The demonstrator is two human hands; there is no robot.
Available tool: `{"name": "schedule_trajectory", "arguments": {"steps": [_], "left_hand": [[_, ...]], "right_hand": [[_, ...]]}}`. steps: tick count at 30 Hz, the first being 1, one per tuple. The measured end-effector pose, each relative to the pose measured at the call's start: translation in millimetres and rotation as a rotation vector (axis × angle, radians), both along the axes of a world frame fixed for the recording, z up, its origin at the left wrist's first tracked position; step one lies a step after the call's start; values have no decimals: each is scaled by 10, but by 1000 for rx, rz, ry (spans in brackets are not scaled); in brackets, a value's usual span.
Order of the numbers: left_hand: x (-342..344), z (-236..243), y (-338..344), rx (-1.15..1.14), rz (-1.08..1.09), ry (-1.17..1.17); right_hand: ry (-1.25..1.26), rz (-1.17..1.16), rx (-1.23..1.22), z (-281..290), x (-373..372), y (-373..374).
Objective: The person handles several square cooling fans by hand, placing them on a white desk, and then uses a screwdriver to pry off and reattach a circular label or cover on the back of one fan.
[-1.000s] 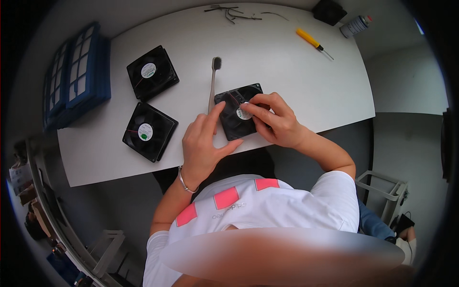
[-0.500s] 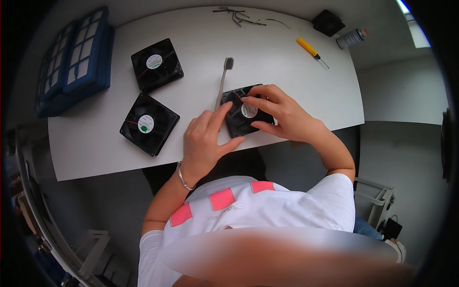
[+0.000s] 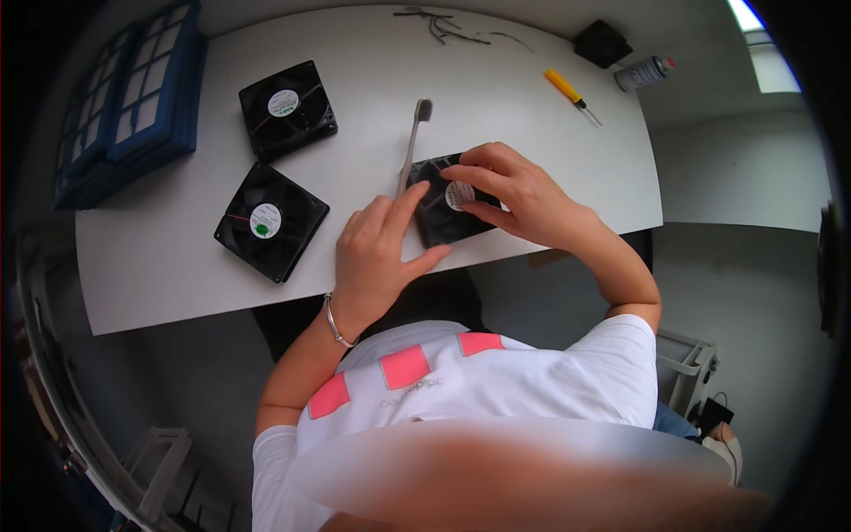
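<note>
A square black cooling fan (image 3: 443, 227) with a white round label lies near the table's front edge, between my hands. My left hand (image 3: 377, 253) grips its left side, with the index finger on the upper part and the thumb by the lower corner. From the right, my right hand (image 3: 523, 199) reaches over the fan, its index finger and thumb bent over the label and touching the fan. Its other fingers rest about the fan's far right corner, which they hide. A grey toothbrush (image 3: 411, 146) lies just left of the fan, its handle end hidden behind my left hand.
Two more black fans, one farther back (image 3: 310, 122) and one nearer (image 3: 292, 226), lie to the left. Blue-framed panels (image 3: 155, 97) stand at far left. A yellow screwdriver (image 3: 565, 87), a spray can (image 3: 643, 74), another black fan (image 3: 603, 44) and dark strips (image 3: 443, 31) lie toward the back.
My right thumb has moved from the fan's lower edge up onto the label, closer to the index finger. My left hand keeps its place at the fan. The whole view has shifted slightly.
</note>
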State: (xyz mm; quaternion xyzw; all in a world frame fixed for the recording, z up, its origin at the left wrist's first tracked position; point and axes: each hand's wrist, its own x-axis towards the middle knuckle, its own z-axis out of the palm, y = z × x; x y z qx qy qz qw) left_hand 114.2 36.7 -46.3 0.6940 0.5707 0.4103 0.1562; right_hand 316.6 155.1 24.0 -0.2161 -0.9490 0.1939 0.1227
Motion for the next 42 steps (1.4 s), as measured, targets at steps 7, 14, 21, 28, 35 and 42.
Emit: {"name": "schedule_trajectory", "arguments": {"steps": [7,14,21,28,35,42], "left_hand": [[-6,-34,-4,25,-8,-2],[1,-42,-2,38,4,-9],[14,-56,-5,54,11,-14],[3,-73,-4,62,24,-14],[17,-60,-18,36,13,-44],[7,-88,-17,82,31,-53]], "right_hand": [[15,1,30,-60,91,-49],[-104,-79,-298,96,-81,65],[-239,-70,-297,155,-210,139],[-328,-73,-48,146,-198,6],[6,-166,-18,-65,-30,-69],[-46,-51,336,-258,154,-460]]}}
